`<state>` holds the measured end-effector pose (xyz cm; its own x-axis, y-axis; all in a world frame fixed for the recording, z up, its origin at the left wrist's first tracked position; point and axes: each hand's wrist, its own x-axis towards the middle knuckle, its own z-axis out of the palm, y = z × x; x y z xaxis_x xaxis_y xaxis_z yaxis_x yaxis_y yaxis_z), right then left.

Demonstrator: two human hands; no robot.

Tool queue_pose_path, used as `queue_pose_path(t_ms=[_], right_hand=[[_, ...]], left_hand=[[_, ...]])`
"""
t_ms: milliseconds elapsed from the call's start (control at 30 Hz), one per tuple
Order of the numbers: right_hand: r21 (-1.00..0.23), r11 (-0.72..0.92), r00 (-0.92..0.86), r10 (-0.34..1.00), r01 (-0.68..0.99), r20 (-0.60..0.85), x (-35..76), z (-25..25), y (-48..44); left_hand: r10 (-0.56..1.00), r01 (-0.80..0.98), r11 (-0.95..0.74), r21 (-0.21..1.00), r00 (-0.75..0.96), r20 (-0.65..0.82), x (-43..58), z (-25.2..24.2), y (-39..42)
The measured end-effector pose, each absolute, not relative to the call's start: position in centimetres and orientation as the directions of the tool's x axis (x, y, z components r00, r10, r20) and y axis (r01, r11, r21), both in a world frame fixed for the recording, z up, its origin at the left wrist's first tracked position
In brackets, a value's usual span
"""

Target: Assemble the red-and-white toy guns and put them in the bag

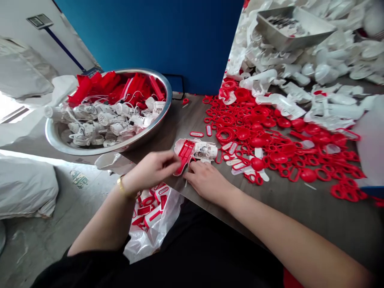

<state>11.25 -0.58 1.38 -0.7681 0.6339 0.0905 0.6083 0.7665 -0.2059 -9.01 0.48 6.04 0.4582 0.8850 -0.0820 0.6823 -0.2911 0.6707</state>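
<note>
Left hand (151, 172) and right hand (207, 182) hold a red and white plastic part (195, 151).
Fingers (192, 168) look nearly shut on its red piece (185, 156).

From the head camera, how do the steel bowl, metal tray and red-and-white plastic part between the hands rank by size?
Largest to smallest: the steel bowl, then the metal tray, then the red-and-white plastic part. The tray lies farther off, so bowl versus tray is unsure.

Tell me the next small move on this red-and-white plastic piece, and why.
Probably seat the red plastic panel fully onto the white plastic housing: it looks angled off the housing's edge, the left hand is at it, and the right hand steadies the housing.
</note>
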Motion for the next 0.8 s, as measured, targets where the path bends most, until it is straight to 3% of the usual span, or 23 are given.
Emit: queue_pose_path(t_ms=[67,133,233,300,367,433,467,533,700,800], right_hand=[[-0.241,0.755,-0.756,0.646,0.61,0.108,11.6,1.7,-0.8],[-0.295,0.732,-0.701,0.677,0.614,0.223,12.4,1.8,-1.3],[-0.331,0.689,-0.563,0.721,0.644,0.404,13.9,1.4,-1.6],[-0.315,0.669,-0.547,0.738,0.674,0.396,14.6,0.9,-1.3],[-0.295,0.67,-0.574,0.739,0.681,0.352,14.9,0.3,-0.9],[-0.288,0.678,-0.587,0.732,0.676,0.347,15.0,0.0,-0.6],[-0.285,0.682,-0.584,0.727,0.673,0.36,15.0,-0.1,-0.7],[-0.277,0.69,-0.579,0.717,0.669,0.387,15.1,-0.1,-1.2],[-0.257,0.668,-0.535,0.726,0.699,0.431,15.8,-0.4,-3.5],[-0.22,0.625,-0.485,0.743,0.749,0.461,16.2,-1.1,-4.4]], left_hand=[[0.897,0.744,-0.425,0.515,0.424,0.128,-6.5,5.8,3.2],[0.867,0.745,-0.477,0.465,0.484,0.114,-5.3,4.9,5.0],[0.856,0.652,-0.511,0.56,0.448,0.259,-6.4,4.4,3.9],[0.894,0.574,-0.447,0.686,0.312,0.321,-8.9,5.1,1.2],[0.958,0.449,-0.278,0.849,0.197,0.21,-12.2,5.8,-2.0],[0.989,0.395,-0.001,0.919,0.134,-0.056,-16.1,5.6,-4.8],[0.963,0.428,0.168,0.888,0.119,-0.24,-18.1,4.9,-5.9],[0.819,0.624,0.471,0.624,-0.045,-0.572,-21.6,2.3,-7.0],[0.746,0.68,0.653,0.333,-0.503,-0.437,-26.6,-7.2,-5.5],[0.682,0.666,0.717,0.207,-0.608,-0.406,-27.0,-11.7,-3.6]])
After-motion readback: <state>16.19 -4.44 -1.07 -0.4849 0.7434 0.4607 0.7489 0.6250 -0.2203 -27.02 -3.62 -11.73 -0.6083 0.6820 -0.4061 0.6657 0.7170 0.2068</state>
